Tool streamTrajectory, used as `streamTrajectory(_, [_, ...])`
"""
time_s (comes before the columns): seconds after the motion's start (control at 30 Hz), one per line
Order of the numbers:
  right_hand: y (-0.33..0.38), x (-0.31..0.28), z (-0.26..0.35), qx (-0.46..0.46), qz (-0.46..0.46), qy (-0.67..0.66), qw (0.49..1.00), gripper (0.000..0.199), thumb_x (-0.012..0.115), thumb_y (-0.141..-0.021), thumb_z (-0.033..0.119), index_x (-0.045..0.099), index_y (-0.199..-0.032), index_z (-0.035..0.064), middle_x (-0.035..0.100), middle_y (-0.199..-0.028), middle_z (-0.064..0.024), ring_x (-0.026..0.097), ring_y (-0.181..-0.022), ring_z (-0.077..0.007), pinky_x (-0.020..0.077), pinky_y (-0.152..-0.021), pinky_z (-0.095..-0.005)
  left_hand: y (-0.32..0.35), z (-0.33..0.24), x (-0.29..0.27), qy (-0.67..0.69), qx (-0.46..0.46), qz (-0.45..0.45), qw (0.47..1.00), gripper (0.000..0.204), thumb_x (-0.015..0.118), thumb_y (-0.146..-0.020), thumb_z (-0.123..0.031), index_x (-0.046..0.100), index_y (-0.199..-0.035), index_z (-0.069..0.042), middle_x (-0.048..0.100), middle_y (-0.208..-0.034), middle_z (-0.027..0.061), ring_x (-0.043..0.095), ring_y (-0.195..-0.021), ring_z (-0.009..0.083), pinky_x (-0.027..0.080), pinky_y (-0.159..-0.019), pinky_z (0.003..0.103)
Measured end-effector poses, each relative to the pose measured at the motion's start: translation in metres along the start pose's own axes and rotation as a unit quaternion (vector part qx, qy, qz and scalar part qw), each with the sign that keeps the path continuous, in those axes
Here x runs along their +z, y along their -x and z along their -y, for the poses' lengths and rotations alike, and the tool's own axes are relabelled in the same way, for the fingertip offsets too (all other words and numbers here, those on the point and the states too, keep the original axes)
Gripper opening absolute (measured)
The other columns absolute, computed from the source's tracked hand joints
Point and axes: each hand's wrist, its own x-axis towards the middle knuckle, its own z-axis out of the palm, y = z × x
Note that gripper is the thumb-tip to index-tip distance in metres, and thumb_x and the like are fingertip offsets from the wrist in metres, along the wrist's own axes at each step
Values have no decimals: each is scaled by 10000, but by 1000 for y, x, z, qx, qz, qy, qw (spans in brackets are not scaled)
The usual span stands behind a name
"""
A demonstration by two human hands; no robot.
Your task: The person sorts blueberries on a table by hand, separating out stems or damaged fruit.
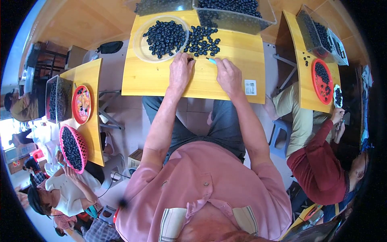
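My left hand (181,71) is over the yellow table (157,82), its fingers pinched on a small dark ball (190,59). To its right, my right hand (229,76) grips a thin turquoise pen-like tool (211,61), the tip pointing toward the left hand. Just beyond both hands lies a loose spread of dark blue, blueberry-like balls (205,42). Beside them on the left, a round clear plastic bowl (139,50) holds a heap of the same balls. The balls are too small to tell whether they are real berries.
At the table's far edge stands a clear plastic bin (242,25) full of dark balls. A white label (250,87) sits near the right front edge. People work at side tables, with a pink basket (82,149) at left and a red tray (327,90) at right.
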Motion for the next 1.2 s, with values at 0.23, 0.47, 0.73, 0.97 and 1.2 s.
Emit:
streamTrajectory(0.23, [1, 0, 0, -1, 0, 2, 1000, 348, 670, -802, 15, 725, -1141, 71, 619, -866, -66, 686, -829, -249, 586, -709, -399, 7, -1, 15, 200, -111, 35, 973, 204, 832, -863, -53, 735, -1030, 15, 712, -901, 70, 669, -772, 157, 559, -723, 318])
streamTrajectory(0.47, [2, -2, 0, -5, -48, -6, 999, 309, 677, -819, 32, 729, -1121, 76, 631, -873, -58, 686, -809, -241, 583, -697, -385, 12, -25, 31, 410, -190, 7, 892, 227, 797, -911, 7, 693, -1111, 34, 704, -940, 22, 639, -808, 66, 541, -744, 221])
streamTrajectory(0.73, [2, -3, 1, -40, -19, -31, 999, 293, 679, -822, 28, 742, -1103, 79, 611, -839, -42, 676, -789, -227, 576, -676, -385, 14, -22, 35, 408, -166, -4, 898, 279, 767, -894, 71, 672, -1154, 38, 696, -964, 37, 628, -819, 61, 551, -772, 220])
streamTrajectory(0.97, [2, -2, 1, -46, -14, -31, 998, 287, 676, -825, 29, 744, -1101, 77, 606, -835, -45, 675, -784, -221, 574, -663, -380, 15, -21, 34, 402, -168, 14, 900, 286, 748, -919, 74, 649, -1183, 27, 695, -1026, 53, 667, -904, 97, 563, -859, 232])
streamTrajectory(1.2, [3, 0, 0, -44, -14, -31, 998, 289, 677, -827, 29, 732, -1108, 74, 615, -845, -53, 678, -787, -230, 576, -667, -386, 17, -21, 35, 432, -151, 0, 889, 271, 758, -908, 84, 663, -1156, 31, 703, -993, 49, 661, -861, 79, 566, -804, 226])
